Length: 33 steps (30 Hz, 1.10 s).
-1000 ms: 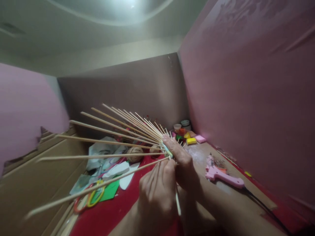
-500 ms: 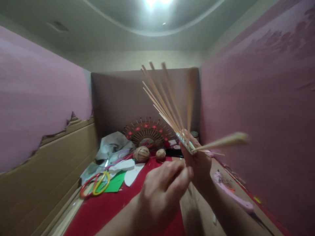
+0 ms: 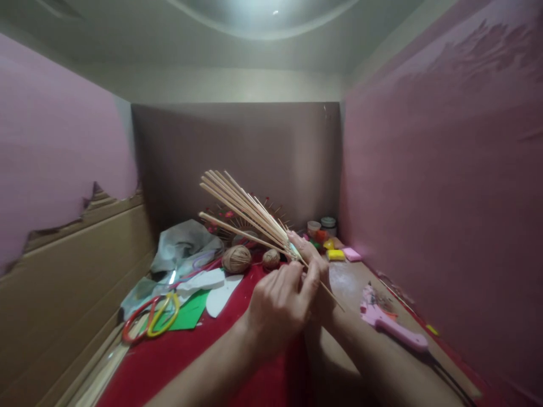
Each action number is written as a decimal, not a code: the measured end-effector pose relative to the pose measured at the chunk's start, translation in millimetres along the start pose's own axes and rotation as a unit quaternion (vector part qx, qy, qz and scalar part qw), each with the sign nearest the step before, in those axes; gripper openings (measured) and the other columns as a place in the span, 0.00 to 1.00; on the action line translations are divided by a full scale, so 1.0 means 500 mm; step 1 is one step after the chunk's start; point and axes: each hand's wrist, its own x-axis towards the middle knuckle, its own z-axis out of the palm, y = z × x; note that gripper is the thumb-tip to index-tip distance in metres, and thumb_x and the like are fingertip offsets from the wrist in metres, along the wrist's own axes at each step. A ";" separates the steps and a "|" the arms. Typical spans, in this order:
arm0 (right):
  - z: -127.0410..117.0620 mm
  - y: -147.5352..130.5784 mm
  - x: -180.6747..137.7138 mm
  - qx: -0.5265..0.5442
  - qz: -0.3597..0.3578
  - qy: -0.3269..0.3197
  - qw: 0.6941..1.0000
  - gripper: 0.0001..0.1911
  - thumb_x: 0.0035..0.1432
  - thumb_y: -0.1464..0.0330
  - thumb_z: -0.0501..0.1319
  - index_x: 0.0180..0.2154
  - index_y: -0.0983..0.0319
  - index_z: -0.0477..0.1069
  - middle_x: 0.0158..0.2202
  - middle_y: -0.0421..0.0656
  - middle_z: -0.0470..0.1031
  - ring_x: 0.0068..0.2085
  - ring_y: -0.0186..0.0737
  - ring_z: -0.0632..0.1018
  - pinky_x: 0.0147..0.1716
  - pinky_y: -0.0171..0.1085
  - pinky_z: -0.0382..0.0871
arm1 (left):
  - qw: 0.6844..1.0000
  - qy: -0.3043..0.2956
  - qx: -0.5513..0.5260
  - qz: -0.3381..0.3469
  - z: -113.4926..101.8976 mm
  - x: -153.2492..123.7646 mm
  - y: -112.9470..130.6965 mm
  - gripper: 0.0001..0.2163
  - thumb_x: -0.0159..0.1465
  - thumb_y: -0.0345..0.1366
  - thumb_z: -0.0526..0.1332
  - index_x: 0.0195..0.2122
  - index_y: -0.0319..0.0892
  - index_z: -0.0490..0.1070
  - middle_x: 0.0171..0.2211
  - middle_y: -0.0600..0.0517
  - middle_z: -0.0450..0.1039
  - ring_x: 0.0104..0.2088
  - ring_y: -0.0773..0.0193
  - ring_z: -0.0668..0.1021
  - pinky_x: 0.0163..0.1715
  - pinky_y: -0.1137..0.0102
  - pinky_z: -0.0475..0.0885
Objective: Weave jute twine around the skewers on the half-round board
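A bundle of thin wooden sticks fans up and to the left, its lower ends bound with a pale strand. My right hand is closed around this bound end, fingers lying along its far side. One thin stick pokes out down and to the right, past the wrist. My left hand is closed just below the bundle, its curled fingers up against the right hand and the bound end. What it pinches is hidden. Behind the sticks lie a large ball of twine and a smaller ball of twine.
Scissors with red and yellow handles rest on green paper at left, beside crumpled plastic. A pink glue gun lies at right with its cord. A decorated stick fan stands behind. Cardboard borders the left.
The sticks have swung down to the left and drawn closer together; the one jutting right has left that side. Both hands have come closer together. The view has tilted down and shifted right.
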 end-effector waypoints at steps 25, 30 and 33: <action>-0.081 -0.031 0.111 0.525 0.392 0.332 0.678 0.10 0.53 0.66 0.60 0.39 0.59 0.71 0.35 0.37 0.76 0.41 0.32 0.74 0.50 0.41 0.64 | 0.776 -0.001 -0.456 -0.435 -0.057 -0.102 -0.095 0.05 0.62 0.34 0.55 0.29 0.40 0.66 0.22 0.55 0.63 0.21 0.71 0.67 0.18 0.76 0.63; -0.055 -0.006 0.088 0.575 0.467 0.353 0.572 0.07 0.57 0.70 0.56 0.37 0.62 0.71 0.31 0.38 0.77 0.38 0.30 0.75 0.52 0.38 0.62 | 0.744 -0.075 -0.528 -0.403 -0.070 -0.146 -0.074 0.04 0.59 0.33 0.58 0.30 0.40 0.71 0.25 0.53 0.68 0.23 0.70 0.70 0.24 0.74 0.67; -0.036 -0.014 0.079 0.581 0.490 0.333 0.558 0.08 0.57 0.70 0.56 0.38 0.62 0.71 0.30 0.38 0.76 0.38 0.32 0.75 0.51 0.39 0.62 | 0.752 -0.151 -0.554 -0.324 -0.061 -0.157 -0.040 0.05 0.58 0.32 0.58 0.30 0.40 0.73 0.32 0.48 0.72 0.38 0.62 0.73 0.37 0.69 0.69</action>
